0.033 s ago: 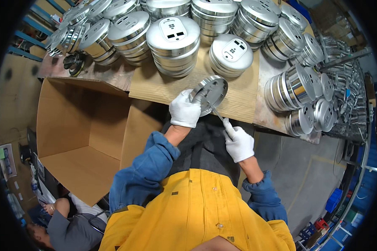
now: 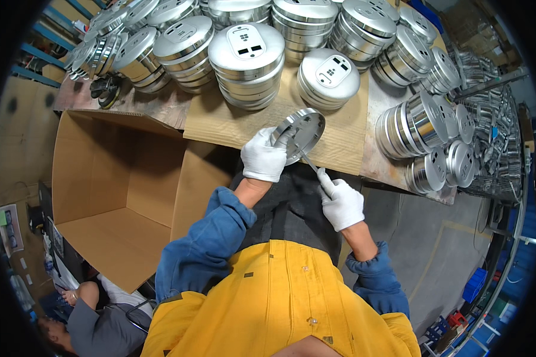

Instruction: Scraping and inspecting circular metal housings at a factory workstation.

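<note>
- Head view: left gloved hand, fingers closed on a shallow round metal cover
- Right gloved hand, fingers wrapped around a thin-shafted tool

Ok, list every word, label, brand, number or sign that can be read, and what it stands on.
No words, brands or numbers are readable.
Shallow, round, silver metal disc in the white-gloved left hand: no legible text.
Tall stack of round, silver metal covers: any print on its top is too small.
White-edged rectangular sheet at far left: too small and blurred to read.
</note>
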A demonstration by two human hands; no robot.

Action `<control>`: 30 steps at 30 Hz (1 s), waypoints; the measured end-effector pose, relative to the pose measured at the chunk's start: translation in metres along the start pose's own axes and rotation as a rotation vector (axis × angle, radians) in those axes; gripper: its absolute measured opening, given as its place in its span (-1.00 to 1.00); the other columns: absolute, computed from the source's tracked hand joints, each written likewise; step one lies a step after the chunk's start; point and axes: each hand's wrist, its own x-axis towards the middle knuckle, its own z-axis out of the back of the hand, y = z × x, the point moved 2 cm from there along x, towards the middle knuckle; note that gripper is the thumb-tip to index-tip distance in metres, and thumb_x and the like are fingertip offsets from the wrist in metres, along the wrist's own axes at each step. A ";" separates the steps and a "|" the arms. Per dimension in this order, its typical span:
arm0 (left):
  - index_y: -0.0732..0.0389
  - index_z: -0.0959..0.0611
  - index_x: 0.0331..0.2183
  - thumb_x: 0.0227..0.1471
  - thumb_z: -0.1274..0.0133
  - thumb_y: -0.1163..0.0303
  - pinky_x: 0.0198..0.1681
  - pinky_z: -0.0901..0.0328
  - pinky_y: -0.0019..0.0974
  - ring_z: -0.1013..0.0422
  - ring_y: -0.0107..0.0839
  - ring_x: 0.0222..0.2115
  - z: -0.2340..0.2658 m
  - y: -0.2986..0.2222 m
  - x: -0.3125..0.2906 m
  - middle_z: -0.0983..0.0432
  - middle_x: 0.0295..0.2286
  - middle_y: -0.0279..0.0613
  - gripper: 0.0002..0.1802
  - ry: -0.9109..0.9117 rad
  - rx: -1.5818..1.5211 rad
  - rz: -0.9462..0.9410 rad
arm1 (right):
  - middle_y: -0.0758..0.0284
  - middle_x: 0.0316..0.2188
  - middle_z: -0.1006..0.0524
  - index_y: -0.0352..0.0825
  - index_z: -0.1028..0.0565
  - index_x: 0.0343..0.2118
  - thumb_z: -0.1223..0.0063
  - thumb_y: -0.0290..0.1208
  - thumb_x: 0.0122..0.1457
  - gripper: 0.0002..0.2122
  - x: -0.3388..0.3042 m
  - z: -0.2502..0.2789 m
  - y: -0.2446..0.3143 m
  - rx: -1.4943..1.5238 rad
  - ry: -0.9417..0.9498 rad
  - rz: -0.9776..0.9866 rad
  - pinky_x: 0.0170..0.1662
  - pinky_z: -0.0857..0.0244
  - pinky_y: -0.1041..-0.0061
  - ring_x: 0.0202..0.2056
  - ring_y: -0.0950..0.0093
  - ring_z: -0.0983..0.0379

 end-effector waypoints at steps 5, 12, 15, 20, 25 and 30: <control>0.23 -0.65 -0.44 -0.14 -0.28 0.32 -0.47 -0.33 -0.35 -0.46 -0.28 -0.59 0.004 -0.015 -0.005 -0.53 -0.57 -0.15 -0.78 0.026 0.104 -0.149 | 0.27 -0.51 -0.46 0.00 -0.40 0.01 0.10 -0.37 0.10 -0.63 0.008 0.037 0.017 -0.152 0.170 0.061 -0.46 -0.34 0.28 -0.51 0.26 -0.48; 0.21 -0.62 -0.44 -0.19 -0.30 0.33 -0.51 -0.32 -0.31 -0.44 -0.20 -0.61 0.009 -0.021 -0.003 -0.48 -0.58 -0.14 -0.76 0.033 0.152 -0.328 | 0.22 -0.50 -0.48 -0.16 -0.43 -0.02 0.12 -0.47 0.04 -0.62 0.024 0.047 0.029 -0.243 0.247 0.160 -0.46 -0.33 0.28 -0.49 0.27 -0.49; 0.21 -0.62 -0.42 -0.17 -0.29 0.30 -0.51 -0.32 -0.32 -0.42 -0.18 -0.62 0.009 -0.020 -0.004 -0.48 -0.59 -0.16 -0.75 0.035 0.131 -0.322 | 0.21 -0.50 -0.48 -0.22 -0.44 -0.04 0.13 -0.48 0.03 -0.63 0.029 0.049 0.031 -0.290 0.250 0.239 -0.48 -0.33 0.29 -0.49 0.26 -0.49; 0.17 -0.63 -0.43 -0.20 -0.28 0.34 -0.48 -0.36 -0.30 -0.48 -0.20 -0.57 0.004 -0.015 -0.007 -0.52 -0.57 -0.18 -0.79 0.020 0.026 -0.127 | 0.20 -0.52 -0.46 -0.24 -0.43 -0.03 0.13 -0.48 0.04 -0.63 0.025 0.036 0.032 -0.262 0.218 0.243 -0.51 -0.33 0.30 -0.52 0.27 -0.48; 0.24 -0.64 -0.40 -0.11 -0.26 0.28 -0.46 -0.35 -0.37 -0.50 -0.29 -0.57 -0.001 -0.005 -0.005 -0.55 -0.56 -0.14 -0.75 -0.013 -0.034 -0.003 | 0.28 -0.54 -0.43 -0.11 -0.36 0.08 0.06 -0.45 0.00 -0.51 -0.003 -0.016 0.015 -0.115 0.072 0.086 -0.53 -0.34 0.30 -0.58 0.30 -0.46; 0.39 -0.62 -0.32 0.00 -0.19 0.23 -0.33 -0.32 -0.43 -0.44 -0.56 -0.45 0.000 0.006 -0.006 -0.60 -0.44 -0.16 -0.63 -0.017 -0.361 0.310 | 0.31 -0.60 -0.45 -0.18 -0.28 0.16 -0.25 -0.52 -0.04 -0.37 0.000 -0.059 -0.002 0.619 -0.478 0.013 -0.45 -0.32 0.53 -0.61 0.45 -0.38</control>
